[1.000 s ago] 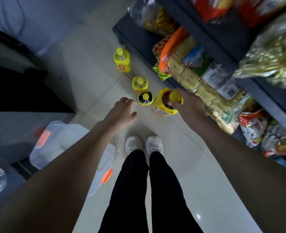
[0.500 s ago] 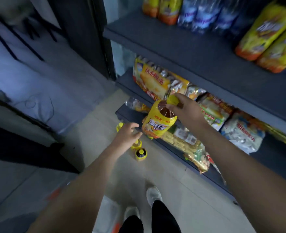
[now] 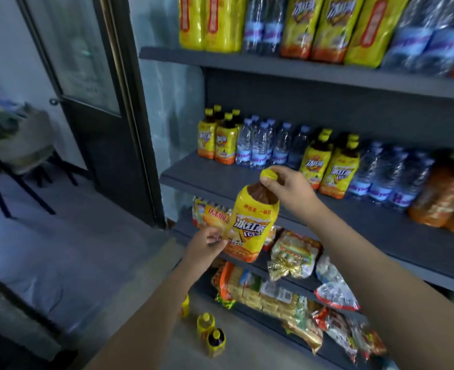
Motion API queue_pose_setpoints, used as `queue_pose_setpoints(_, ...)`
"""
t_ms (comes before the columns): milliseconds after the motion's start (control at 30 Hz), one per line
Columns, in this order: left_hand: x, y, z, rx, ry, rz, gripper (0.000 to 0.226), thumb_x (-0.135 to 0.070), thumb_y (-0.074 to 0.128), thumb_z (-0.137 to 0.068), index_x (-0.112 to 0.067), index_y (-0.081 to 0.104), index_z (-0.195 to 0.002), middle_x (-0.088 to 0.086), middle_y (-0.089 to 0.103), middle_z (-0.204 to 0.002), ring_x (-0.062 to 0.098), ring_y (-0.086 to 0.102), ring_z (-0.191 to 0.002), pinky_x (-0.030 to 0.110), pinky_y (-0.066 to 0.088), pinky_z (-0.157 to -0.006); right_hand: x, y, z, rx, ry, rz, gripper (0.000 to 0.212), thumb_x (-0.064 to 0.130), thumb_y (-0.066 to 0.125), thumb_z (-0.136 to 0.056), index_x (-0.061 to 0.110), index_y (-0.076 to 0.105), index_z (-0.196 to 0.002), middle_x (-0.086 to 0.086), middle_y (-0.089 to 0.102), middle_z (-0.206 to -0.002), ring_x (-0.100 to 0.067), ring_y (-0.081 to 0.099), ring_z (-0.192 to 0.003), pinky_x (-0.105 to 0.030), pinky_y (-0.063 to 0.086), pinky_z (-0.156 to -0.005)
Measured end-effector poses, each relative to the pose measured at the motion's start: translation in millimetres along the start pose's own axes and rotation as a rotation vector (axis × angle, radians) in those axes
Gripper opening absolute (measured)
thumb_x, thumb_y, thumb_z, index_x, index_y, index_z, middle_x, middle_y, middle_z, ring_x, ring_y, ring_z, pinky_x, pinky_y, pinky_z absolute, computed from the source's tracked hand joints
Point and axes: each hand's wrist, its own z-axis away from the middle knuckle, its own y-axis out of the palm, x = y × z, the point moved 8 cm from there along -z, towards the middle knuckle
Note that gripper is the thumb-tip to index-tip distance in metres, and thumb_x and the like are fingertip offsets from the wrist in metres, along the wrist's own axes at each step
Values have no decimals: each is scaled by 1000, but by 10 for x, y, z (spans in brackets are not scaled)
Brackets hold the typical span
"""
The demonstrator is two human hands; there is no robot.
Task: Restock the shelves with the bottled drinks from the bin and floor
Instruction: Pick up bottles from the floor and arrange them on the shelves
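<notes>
Where the bottle hung: the large iced-tea bottle [image 3: 252,225] was in the air just in front of the middle shelf [image 3: 193,180], tilted, with its cap [image 3: 269,175] up toward the board and its base over the snack packets [image 3: 290,257] below.
Right hand: the right hand [image 3: 287,188] had fingers and thumb clenched round the cap and neck, carrying the bottle from the top.
Left hand: the left hand [image 3: 204,245] laid bent fingertips against the lower label; whether they pinched the wrap or only steadied it could not be told.
Weight: filled with dark tea to the shoulder, it was probably heavy and apt to swing from a neck hold alone.
Surface: the glossy label looked slick; the thin plastic wall would likely give a little under a squeeze, but seemed unlikely to break.
Best hold: by judgement, one hand round the neck and the other under the base.
Shelf space: bare board showed in front of the water bottles [image 3: 260,148], near the matching large tea bottles [image 3: 327,166].
Floor: two small bottles [image 3: 215,340] stood by the lowest shelf, not yet shelved.
</notes>
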Motion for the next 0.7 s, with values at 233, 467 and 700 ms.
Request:
queue_pose_setpoints(233,-644,30,61,30,121,99,17,-20,63,-87,-27,56,-101,-5,63,-110,7,58,-104,32,52,-90,376,-595,-7,-79,7,-63,24,26,61,-91,8,62,-106,-7,67,-92,-20,64,-89,-34,53,-79)
queue_pose_setpoints(467,-1132,177,59,45,170,112,22,-21,67,-85,-23,57,-104,-5,63,-109,11,59,-107,34,52,-91,512,-1138,42,-195,18,-118,35,26,63,-89,3,61,-115,-9,69,-102,-21,66,-95,-37,53,-85)
queue_pose_setpoints(700,-1608,459,86,71,241,110,19,-24,67,-84,-27,58,-100,-5,64,-108,9,62,-103,37,53,-92,491,-1705,74,-304,6,-188,36,27,65,-88,5,61,-116,-9,66,-106,-23,63,-101,-43,50,-93)
